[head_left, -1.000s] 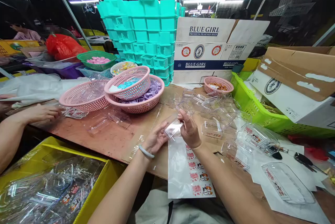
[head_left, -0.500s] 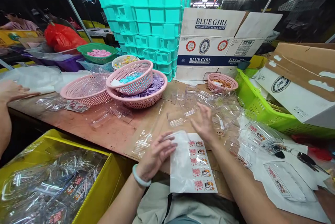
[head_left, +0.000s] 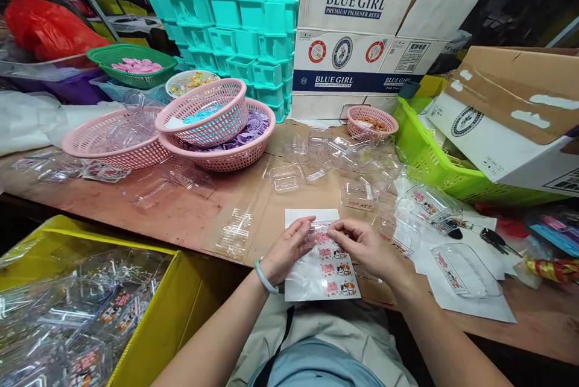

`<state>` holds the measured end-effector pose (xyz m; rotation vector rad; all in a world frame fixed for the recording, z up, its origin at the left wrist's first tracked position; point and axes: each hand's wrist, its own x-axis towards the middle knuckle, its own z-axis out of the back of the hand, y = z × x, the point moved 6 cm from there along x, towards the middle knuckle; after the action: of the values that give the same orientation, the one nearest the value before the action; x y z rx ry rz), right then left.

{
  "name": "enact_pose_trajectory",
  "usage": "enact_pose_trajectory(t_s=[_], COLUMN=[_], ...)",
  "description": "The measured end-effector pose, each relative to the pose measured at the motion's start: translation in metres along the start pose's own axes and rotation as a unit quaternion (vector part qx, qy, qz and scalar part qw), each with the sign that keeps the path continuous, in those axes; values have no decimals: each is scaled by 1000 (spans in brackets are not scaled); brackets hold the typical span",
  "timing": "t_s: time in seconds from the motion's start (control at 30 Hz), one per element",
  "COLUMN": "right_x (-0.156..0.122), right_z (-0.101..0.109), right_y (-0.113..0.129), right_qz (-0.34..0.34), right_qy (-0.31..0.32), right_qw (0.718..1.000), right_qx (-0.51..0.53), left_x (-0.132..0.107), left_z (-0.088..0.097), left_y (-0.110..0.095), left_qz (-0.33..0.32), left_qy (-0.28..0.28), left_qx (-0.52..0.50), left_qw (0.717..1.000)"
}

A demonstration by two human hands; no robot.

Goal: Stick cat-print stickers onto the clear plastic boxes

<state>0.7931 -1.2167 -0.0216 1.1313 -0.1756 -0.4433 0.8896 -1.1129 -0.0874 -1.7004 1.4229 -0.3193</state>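
Low over the sticker sheet (head_left: 307, 281), my left hand (head_left: 292, 245) and my right hand (head_left: 357, 245) face each other across a small clear plastic case (head_left: 318, 229). My left fingers rest along its left side, curled round it. At its right end, my right thumb and fingers are pinched together. The white sheet lies at the table's front edge, with rows of pink lettering and cartoon cats on its right half. The hands and the case cover its top row. Several more clear cases (head_left: 287, 177) lie beyond my hands, one with a sticker (head_left: 359, 201) on it.
Pink baskets (head_left: 217, 161) with small coloured pieces stand at left, before stacked turquoise bins (head_left: 230, 13). A yellow bin (head_left: 181, 290) of clear cases sits below left. At right are a lime-green basket (head_left: 434, 164), a cardboard box (head_left: 520, 97) and keys (head_left: 495, 239).
My right hand has come back from the loose clear cases toward my left hand, and a clear case is now between them. The view has tilted down, and another person's arm at left is gone.
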Motion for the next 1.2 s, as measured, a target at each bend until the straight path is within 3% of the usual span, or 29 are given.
enact_pose_trajectory(t_s=[0.23,0.9,1.07,1.2], right_x=[7,11,2,-10], right_z=[0,-5,-8,9], right_y=[-3,5,13,-1], right_qz=[-10,13,10,-27], right_qy=[44,22,-50,-192], right_qw=[998,990,973,951], right_qx=[-52,-140,-225,-242], left_x=[-2,-3,-5,-4], left_z=[-2,-2,-6,-4], left_y=[-1,-3,-4,-2], left_qz=[12,21,-6,-9], left_qy=[2,-5,14,-11], left_qx=[7,20,44,60], left_qw=[1000,1000,999,998])
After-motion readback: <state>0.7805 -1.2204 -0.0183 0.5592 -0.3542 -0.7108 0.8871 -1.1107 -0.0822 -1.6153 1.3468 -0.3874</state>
